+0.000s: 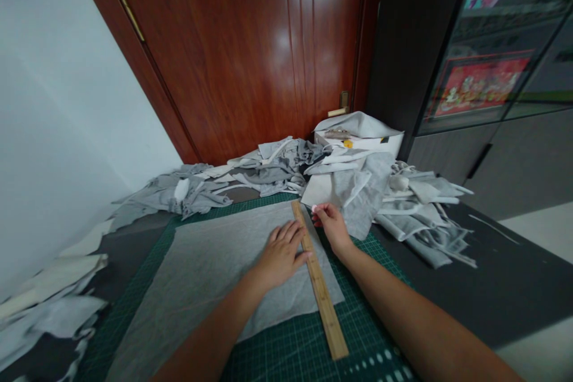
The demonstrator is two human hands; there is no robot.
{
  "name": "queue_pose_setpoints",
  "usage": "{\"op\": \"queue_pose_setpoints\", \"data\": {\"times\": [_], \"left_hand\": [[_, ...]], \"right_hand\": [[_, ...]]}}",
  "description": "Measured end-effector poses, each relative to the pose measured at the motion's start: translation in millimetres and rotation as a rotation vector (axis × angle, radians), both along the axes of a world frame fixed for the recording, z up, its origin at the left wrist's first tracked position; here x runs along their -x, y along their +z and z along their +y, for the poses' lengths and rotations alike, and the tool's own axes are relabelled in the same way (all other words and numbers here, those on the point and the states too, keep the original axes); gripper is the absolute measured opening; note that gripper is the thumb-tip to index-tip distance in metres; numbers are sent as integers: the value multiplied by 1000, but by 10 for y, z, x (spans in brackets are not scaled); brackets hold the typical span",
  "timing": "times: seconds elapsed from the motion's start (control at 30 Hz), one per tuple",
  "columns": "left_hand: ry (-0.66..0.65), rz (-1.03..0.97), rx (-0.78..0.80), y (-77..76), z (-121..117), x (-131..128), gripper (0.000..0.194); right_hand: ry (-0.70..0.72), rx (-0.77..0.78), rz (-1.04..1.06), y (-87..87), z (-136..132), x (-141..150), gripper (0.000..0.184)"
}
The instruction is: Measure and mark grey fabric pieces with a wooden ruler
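A grey fabric sheet (210, 268) lies flat on a green gridded cutting mat (268, 340). Across the sheet's right part runs a wooden ruler (323, 292), its near end reaching past the fabric onto the mat. My left hand (284, 250) rests palm down on the fabric with fingers stretched out, the fingertips and thumb touching the ruler's left edge. Just right of the ruler's far end is my right hand (332, 227), its fingers pinched together close to the fabric's far right corner. Something small and pale shows at those fingertips, too small to name.
Crumpled grey cloth scraps (192, 191) lie along the wall and door (242, 59). More folded cloth pieces (416, 209) pile up at the right, beside a white box (391, 142) draped with fabric. Pale cloth strips (54, 286) lie at the left on the dark table (505, 286).
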State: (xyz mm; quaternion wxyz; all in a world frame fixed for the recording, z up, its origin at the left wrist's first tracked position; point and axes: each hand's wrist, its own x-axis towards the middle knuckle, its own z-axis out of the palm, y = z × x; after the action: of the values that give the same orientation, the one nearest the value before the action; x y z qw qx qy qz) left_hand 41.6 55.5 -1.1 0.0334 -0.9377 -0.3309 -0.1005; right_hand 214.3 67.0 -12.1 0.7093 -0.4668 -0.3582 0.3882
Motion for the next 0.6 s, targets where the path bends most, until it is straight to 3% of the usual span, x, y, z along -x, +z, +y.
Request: {"op": "queue_pose_setpoints", "data": {"times": [0.37,0.6], "left_hand": [[-20,36,43,58,-22,-9,49],[-5,0,5,-3,-14,-10,59]], "right_hand": [[22,4,-13,-26,4,-11,23],[75,-23,-267,-108,108,-28,16]]}}
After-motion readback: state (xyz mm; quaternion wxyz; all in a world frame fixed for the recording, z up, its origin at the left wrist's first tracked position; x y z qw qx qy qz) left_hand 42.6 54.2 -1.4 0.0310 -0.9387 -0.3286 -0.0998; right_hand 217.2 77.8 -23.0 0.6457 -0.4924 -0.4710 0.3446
